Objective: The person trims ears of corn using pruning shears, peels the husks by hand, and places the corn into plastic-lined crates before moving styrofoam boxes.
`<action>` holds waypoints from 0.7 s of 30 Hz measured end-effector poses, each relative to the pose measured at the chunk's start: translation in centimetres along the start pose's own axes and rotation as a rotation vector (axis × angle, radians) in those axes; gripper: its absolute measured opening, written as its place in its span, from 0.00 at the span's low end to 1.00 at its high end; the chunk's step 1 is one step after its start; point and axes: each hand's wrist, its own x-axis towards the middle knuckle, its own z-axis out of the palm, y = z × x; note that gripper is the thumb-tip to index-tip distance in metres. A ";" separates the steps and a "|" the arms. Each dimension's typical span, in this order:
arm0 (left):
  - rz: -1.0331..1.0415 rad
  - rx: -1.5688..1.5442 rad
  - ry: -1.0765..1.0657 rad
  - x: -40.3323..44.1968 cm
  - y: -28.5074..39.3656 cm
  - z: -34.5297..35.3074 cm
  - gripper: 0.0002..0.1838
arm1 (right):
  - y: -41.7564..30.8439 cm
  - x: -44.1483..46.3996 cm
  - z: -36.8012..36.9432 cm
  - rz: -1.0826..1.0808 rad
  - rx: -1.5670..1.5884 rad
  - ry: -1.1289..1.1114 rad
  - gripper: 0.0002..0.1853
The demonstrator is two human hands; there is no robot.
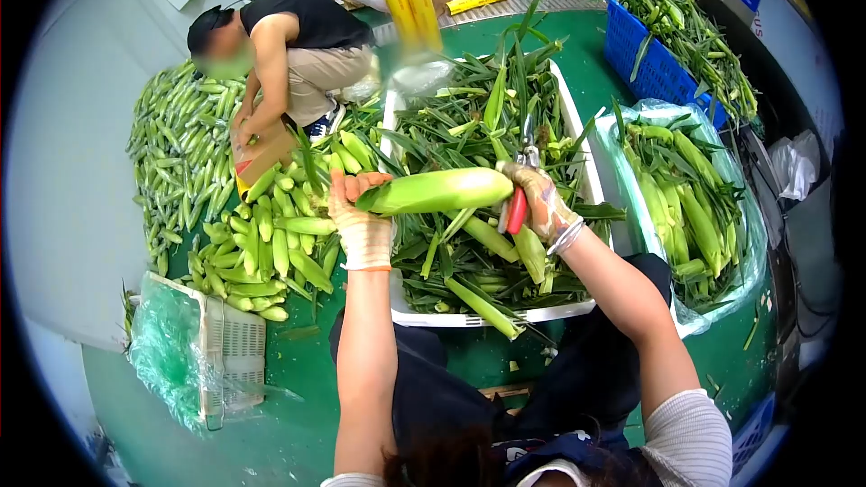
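Observation:
A green ear of corn in its husk (442, 191) lies level above the large white crate (492, 317). My left hand (361, 221), in a pale work glove with orange fingers, is closed on the ear's left end. My right hand (544, 201), also gloved, grips red-handled pruning shears (517, 210) whose metal part points up and away from me. The fingers of this hand are at the ear's right end; whether they also pinch it I cannot tell. Beneath both hands, the crate is heaped with corn leaves (469, 117) and some husked ears.
Left of the crate lies a pile of green corn ears (271, 243). A crouching person (307, 45) works over a cardboard box beside wrapped ears (180, 144). At right stand a plastic-lined container of corn (686, 207) and a blue crate (645, 59). A white basket (239, 343) stands front left.

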 end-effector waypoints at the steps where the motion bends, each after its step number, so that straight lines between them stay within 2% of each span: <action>1: -0.048 -0.060 -0.127 -0.2 0.1 0.6 0.22 | 0.2 -0.3 0.3 -0.124 -0.107 0.122 0.09; 2: -0.044 -0.058 -0.125 -0.3 0.5 1.0 0.22 | 1.5 1.3 -0.2 -0.448 -0.385 0.212 0.10; 4: 0.296 1.032 0.102 -1.3 2.0 1.7 0.26 | 0.0 0.6 -1.2 -0.553 -1.116 0.532 0.16; 6: 0.269 0.950 0.181 0.2 3.6 -0.4 0.32 | -1.9 0.3 -2.1 -0.453 -1.045 0.595 0.24; 8: 0.326 0.911 0.290 3.5 4.1 -7.1 0.30 | -3.1 -0.8 -1.5 -0.344 -1.073 0.459 0.26; 10: 0.229 0.475 0.278 0.8 4.1 -2.9 0.27 | 0.4 0.1 -1.3 -0.173 -0.690 0.260 0.30; 12: 0.191 0.224 0.127 1.1 2.2 -4.1 0.26 | 3.1 -0.6 0.8 0.106 -0.289 -0.012 0.26; 13: 0.191 0.241 0.094 -0.7 0.9 -1.5 0.25 | 3.8 -1.2 2.0 0.144 -0.062 -0.098 0.24; 14: 0.103 0.150 -0.017 -0.9 -0.3 -1.6 0.26 | 4.0 -1.7 3.1 0.175 0.160 -0.179 0.21; 16: 0.103 0.310 -0.048 -3.8 -1.9 1.6 0.27 | 4.0 -0.3 4.3 0.116 0.368 -0.067 0.16; 18: -0.005 0.330 -0.227 -5.2 -3.6 1.6 0.31 | 2.7 -0.4 3.4 0.087 0.458 -0.117 0.14; 19: -0.082 0.450 -0.207 -6.7 -4.3 3.3 0.34 | 2.7 -0.6 3.1 0.098 0.442 -0.082 0.12; 20: -0.087 0.610 -0.294 -6.9 -5.3 3.2 0.36 | 2.9 -0.7 2.8 0.096 0.448 -0.076 0.12; 21: 0.049 0.850 -0.345 -7.3 -6.5 3.6 0.35 | 3.4 -1.0 2.6 0.093 0.425 -0.040 0.12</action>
